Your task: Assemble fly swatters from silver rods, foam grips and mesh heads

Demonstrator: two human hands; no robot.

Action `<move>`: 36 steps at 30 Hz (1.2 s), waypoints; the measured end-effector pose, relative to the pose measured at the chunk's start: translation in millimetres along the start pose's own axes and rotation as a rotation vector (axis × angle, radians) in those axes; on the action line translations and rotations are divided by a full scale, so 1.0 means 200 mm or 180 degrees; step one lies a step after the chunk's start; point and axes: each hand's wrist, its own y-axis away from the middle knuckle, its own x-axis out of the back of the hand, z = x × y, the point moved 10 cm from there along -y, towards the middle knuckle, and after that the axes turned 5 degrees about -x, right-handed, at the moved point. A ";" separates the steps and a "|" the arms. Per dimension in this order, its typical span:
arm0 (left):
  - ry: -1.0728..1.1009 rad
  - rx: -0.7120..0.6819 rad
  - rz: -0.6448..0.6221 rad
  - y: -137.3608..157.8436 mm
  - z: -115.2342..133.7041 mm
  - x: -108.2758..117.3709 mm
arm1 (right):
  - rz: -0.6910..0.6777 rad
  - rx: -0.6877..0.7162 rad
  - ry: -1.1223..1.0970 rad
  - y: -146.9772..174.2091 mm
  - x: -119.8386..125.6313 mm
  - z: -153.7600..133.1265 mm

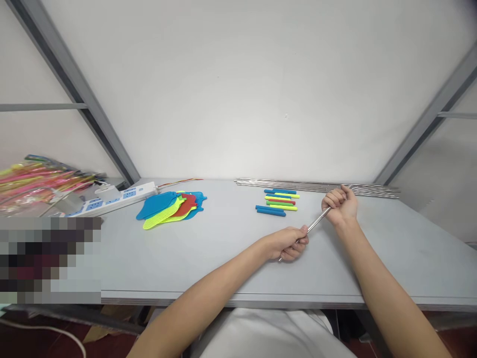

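Observation:
A thin silvery metal rod [316,222] slants over the table between my two hands. My left hand [285,243] is closed round its lower part, and the rod's tip pokes out below the fist. Higher up and to the right, my right hand [341,205] grips the other end, with the fingers wrapped round it. Beyond my left hand lie several coloured plastic handles [280,203] in blue, yellow, green and red. A bundle of long metal rods [283,185] runs along the wall behind them. Fly swatter heads [160,204] in blue, yellow and red overlap on the left.
A white power strip [122,197] with a plugged-in adapter lies at the table's left. Behind it is a heap of colourful items in clear plastic [40,181]. The white wall [238,99] closes off the back. The table's front edge [298,300] is near my body.

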 end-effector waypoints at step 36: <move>0.0563 -0.0096 -0.0276 -0.03 -0.04 -0.06 | -0.0739 -0.0404 -0.0394 0.02 -0.08 0.10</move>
